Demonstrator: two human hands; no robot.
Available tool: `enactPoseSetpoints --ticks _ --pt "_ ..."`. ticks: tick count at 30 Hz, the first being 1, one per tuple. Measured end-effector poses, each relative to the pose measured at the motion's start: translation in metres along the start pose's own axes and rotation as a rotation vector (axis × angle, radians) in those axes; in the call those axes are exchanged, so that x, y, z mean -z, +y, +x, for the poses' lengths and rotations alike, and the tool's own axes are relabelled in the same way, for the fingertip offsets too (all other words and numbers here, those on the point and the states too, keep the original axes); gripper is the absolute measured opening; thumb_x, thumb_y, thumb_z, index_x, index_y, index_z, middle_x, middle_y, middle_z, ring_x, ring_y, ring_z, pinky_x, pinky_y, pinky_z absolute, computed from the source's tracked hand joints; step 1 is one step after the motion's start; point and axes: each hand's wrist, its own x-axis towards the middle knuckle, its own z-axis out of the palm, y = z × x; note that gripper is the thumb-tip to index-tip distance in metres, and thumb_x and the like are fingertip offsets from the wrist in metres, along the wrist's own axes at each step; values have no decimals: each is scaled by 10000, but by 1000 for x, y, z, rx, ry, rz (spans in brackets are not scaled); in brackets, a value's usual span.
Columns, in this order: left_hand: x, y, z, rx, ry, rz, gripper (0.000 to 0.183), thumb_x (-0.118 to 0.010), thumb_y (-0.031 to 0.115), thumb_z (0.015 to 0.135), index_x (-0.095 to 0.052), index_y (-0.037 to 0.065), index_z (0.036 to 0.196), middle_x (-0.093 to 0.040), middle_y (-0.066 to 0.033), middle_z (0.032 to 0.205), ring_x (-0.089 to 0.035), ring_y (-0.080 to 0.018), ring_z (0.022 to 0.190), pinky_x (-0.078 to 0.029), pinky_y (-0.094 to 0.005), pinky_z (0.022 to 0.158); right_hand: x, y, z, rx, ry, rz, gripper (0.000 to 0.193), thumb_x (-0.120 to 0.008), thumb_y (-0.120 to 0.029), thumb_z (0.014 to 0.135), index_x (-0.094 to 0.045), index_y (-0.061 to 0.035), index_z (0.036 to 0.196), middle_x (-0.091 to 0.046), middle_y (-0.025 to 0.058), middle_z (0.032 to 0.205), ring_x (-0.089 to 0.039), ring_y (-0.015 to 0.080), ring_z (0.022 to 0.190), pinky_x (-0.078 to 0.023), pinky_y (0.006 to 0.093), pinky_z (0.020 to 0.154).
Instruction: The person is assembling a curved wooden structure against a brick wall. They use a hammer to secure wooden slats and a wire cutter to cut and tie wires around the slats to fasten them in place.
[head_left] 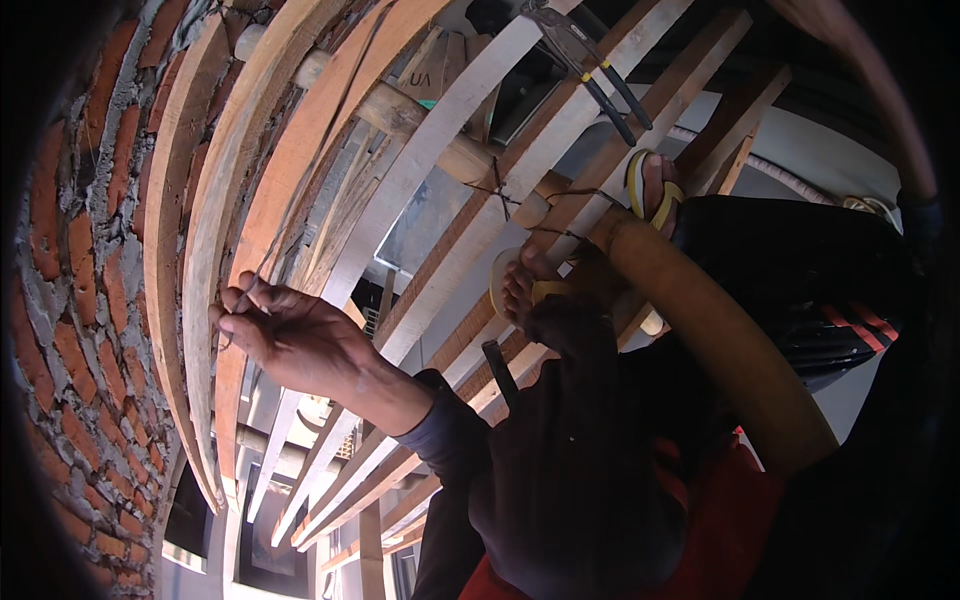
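My left hand (310, 340) is closed in a pinch over the wooden battens, at the left. Between its thumb and fingers runs a thin dark wire (288, 222), one strand of which stretches up along an orange-brown batten (300, 165). A short end of the wire pokes out below the fingertips. Only the forearm (868, 75) of my right arm shows, at the upper right; the hand itself is outside the picture. A pair of pliers (590, 70) with black and yellow handles rests across the battens near the top, jaws pointing away.
A brick wall (80, 290) rises at the left. A round pole (390, 108) crosses beneath the battens, with wire ties (498, 190) around one crossing. My sandalled feet (655, 185) stand on the battens. A thick curved pole (720, 330) lies at the right. Gaps between battens show the space below.
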Motion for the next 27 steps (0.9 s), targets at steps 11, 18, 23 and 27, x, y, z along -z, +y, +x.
enactPoseSetpoints --ticks 11,18,23,27 --pt "19 -59 -67 483 267 280 286 -414 213 963 -427 52 1199 -558 -96 993 -576 -220 895 -484 -240 717 -68 -27 -70 -288 -1019 366 444 -638 -339 800 -545 -58 1132 -543 117 1081 -587 270 912 -485 384 801" --pt "-19 -96 -106 805 35 161 243 -427 235 962 -459 50 1117 -601 -138 988 -626 -241 865 -506 -267 680 -119 -114 -57 -275 -809 796 394 -548 -343 881 -546 -39 1131 -561 133 1033 -566 287 941 -441 389 850" --pt "-27 -123 -99 851 96 178 267 -434 252 960 -457 29 1105 -602 -161 1007 -627 -243 881 -522 -293 714 -128 -144 -50 -227 -373 935 305 -532 -227 893 -551 -52 1141 -580 134 921 -568 283 880 -430 400 832" --pt "-36 -135 -99 856 16 203 312 -450 261 953 -451 -7 1113 -599 -174 1014 -624 -248 901 -523 -312 763 -144 -130 -68 -212 -197 735 231 -529 -100 880 -584 -81 1104 -542 119 863 -578 281 787 -453 395 706"
